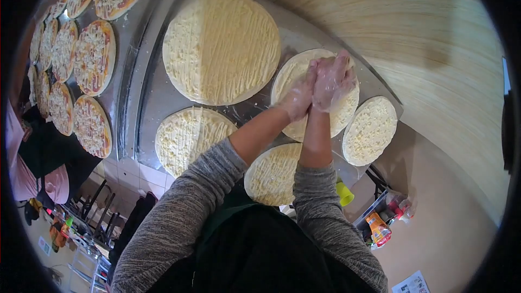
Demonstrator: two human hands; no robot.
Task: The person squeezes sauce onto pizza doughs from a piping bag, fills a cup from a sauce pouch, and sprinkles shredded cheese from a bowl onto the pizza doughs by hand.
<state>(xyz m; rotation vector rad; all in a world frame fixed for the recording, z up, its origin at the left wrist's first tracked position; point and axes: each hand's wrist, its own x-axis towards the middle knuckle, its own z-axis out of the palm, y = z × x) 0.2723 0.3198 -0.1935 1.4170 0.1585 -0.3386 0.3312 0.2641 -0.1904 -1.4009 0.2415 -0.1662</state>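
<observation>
Both hands wear clear plastic gloves and meet over a cheese-topped pizza base (pixel 286 84) on the metal table (pixel 149 130). My left hand (pixel 300 96) presses against my right hand (pixel 330 82), palms close together. What lies between them, if anything, is hidden. The right hand's fingers are close together, pointing up and away. A large round base (pixel 221 49) with shredded topping lies up and to the left. Smaller topped bases lie at the lower left (pixel 190 135), just below between my forearms (pixel 273 173), and at the right (pixel 370 130).
Several topped pizzas (pixel 93 57) fill another metal surface at the left. A person in pink (pixel 21 168) stands beyond it. A pale wood-patterned wall (pixel 412 21) borders the table. A yellow-green cup (pixel 344 194) and a crate with packets (pixel 379 227) are at the lower right.
</observation>
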